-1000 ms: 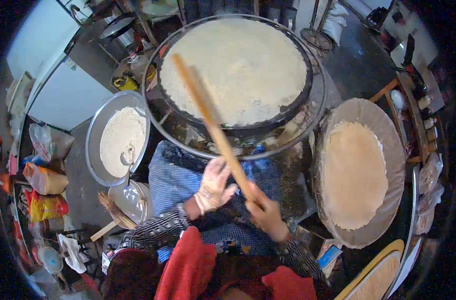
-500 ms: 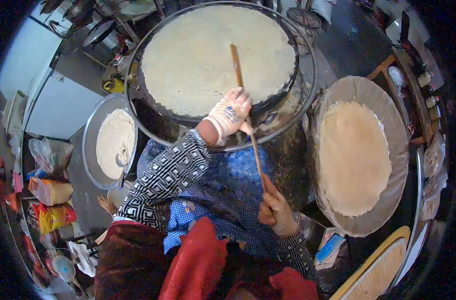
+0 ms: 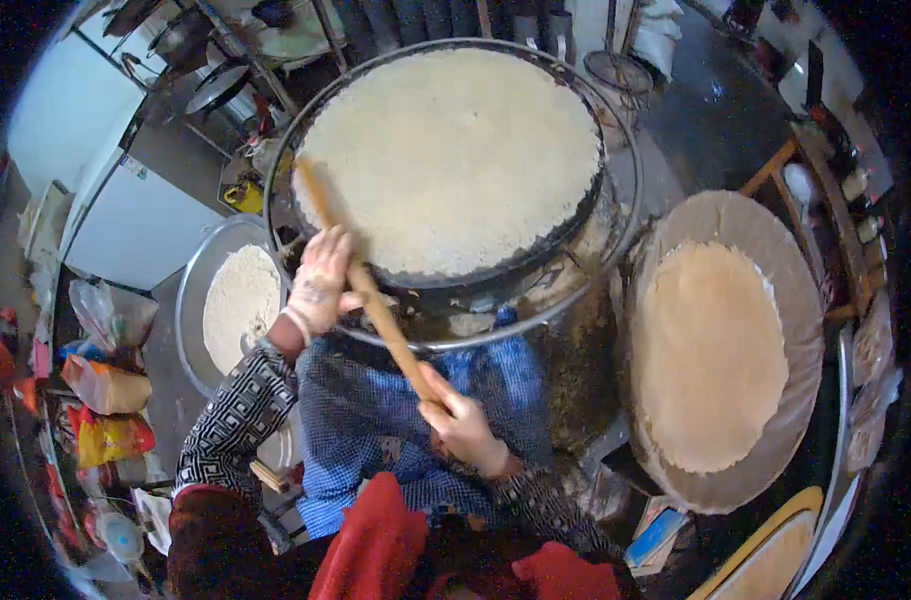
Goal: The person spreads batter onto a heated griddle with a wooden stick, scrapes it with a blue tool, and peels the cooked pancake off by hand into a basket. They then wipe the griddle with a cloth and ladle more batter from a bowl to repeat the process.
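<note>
A large round griddle carries a thin, pale layer of batter [image 3: 456,160] over nearly its whole surface. My left hand [image 3: 321,285], in a light glove, is closed round the middle of a long wooden tool [image 3: 384,318] near the griddle's front left edge. The far end of the tool lies over the left side of the batter, slightly blurred. Lower down, my right hand [image 3: 468,430] grips the near end of the tool, above the blue checked apron [image 3: 356,430]. The tool slants from upper left to lower right.
At the left stands a metal basin [image 3: 198,345] of pale batter [image 3: 241,300]. On the right, a covered round surface [image 3: 801,400] holds a tan flatbread [image 3: 716,360]. A metal ring [image 3: 631,240] surrounds the griddle. Bags [image 3: 111,385] lie at the far left.
The wooden tool has swung from the griddle's middle to its left side, and its slant is greater. Both hands have moved left with it, still holding on. The view has shifted slightly.
</note>
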{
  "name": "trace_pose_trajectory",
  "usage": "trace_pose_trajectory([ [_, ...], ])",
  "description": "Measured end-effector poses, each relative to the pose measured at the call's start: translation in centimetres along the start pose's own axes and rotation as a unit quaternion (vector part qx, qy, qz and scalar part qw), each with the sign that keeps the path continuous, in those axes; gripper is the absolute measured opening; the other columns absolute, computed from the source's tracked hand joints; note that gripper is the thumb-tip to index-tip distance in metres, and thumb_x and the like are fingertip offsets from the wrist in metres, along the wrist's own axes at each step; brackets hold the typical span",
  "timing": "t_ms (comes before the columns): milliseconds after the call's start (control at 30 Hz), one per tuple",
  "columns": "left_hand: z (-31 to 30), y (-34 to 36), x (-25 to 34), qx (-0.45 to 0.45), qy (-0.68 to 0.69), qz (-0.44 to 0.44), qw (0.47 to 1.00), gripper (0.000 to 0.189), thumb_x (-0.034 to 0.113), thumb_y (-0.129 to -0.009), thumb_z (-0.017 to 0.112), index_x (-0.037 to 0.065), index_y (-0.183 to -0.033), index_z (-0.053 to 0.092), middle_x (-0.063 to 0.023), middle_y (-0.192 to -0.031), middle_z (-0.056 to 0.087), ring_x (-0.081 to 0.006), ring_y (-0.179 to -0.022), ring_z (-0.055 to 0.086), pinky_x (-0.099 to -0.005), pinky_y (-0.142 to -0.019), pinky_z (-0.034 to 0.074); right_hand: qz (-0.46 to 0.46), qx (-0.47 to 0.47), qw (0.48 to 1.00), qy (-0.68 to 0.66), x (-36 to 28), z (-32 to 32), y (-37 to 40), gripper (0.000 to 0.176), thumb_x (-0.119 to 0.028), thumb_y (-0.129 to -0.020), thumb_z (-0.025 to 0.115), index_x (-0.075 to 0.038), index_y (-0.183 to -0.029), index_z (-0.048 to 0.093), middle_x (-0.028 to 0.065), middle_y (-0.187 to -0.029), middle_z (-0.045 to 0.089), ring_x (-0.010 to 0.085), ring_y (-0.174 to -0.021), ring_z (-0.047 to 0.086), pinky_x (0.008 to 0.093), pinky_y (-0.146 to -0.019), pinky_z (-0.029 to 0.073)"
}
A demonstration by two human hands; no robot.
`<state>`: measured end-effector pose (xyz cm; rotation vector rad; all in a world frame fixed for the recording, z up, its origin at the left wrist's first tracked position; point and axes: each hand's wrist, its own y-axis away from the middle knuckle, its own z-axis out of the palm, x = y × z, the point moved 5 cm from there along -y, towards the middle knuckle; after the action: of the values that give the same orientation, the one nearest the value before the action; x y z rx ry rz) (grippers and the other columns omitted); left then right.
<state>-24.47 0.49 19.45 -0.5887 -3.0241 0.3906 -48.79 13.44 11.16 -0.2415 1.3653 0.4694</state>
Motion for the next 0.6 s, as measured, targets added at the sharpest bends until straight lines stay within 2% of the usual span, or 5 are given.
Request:
trace_pose_trajectory([
  [33,-1.4,-3.3,2.6,0.012,0.052,0.038,0.998,0.109,0.073,-0.065,0.054,-0.009,-0.134,0.035,-0.0303,-0.135,0.040,-0.0474,-0.130,0.033,-0.0519,-0.111,0.023,-0.055,0.042,0.997,0.031,-0.3,-1.2,0.7,0.058,-0.011,-0.091,0.058,-0.019,-0.146,0.037,-0.0031,-0.080,0.060,0.0052,-0.057,0.052,0.0230,-0.052,0.044],
  [200,1.8,-20.4,11.7,0.128,0.104,0.256,0.952,0.093,0.073,-0.072,0.046,-0.007,-0.119,0.047,-0.0262,-0.125,0.048,-0.0425,-0.124,0.041,-0.0461,-0.109,0.029,0.104,0.232,0.967,-0.002,-7.5,-8.7,0.9,0.056,-0.014,-0.094,0.054,-0.021,-0.147,0.035,-0.0053,-0.061,0.047,0.0044,-0.043,0.042,0.0214,-0.036,0.036],
  [233,4.0,-23.6,12.4,0.048,0.129,0.270,0.953,0.086,0.069,-0.069,0.054,-0.005,-0.112,0.053,-0.0239,-0.122,0.051,-0.0401,-0.123,0.043,-0.0443,-0.108,0.031,0.102,0.227,0.969,0.011,-8.1,-9.9,-0.4,0.056,-0.014,-0.094,0.054,-0.021,-0.147,0.035,-0.0053,-0.061,0.047,0.0044,-0.043,0.042,0.0214,-0.036,0.036],
  [400,8.5,-28.0,7.9,-0.070,0.058,0.174,0.981,0.081,0.063,-0.062,0.065,-0.003,-0.108,0.058,-0.0217,-0.120,0.055,-0.0373,-0.122,0.046,-0.0430,-0.108,0.032,0.137,0.095,0.962,-0.215,-9.0,-11.4,-6.4,0.053,-0.025,-0.097,0.050,-0.024,-0.147,0.031,-0.0061,-0.056,0.033,0.0038,-0.038,0.026,0.0193,-0.035,0.025],
  [600,8.1,-23.0,-1.5,-0.065,0.048,0.095,0.992,0.084,0.060,-0.061,0.068,-0.004,-0.114,0.057,-0.0219,-0.125,0.054,-0.0381,-0.127,0.043,-0.0427,-0.108,0.033,0.195,0.040,0.956,-0.216,-8.2,-6.9,-10.7,0.054,-0.023,-0.097,0.049,-0.026,-0.147,0.030,-0.0065,-0.056,0.028,0.0047,-0.038,0.024,0.0198,-0.036,0.024],
])
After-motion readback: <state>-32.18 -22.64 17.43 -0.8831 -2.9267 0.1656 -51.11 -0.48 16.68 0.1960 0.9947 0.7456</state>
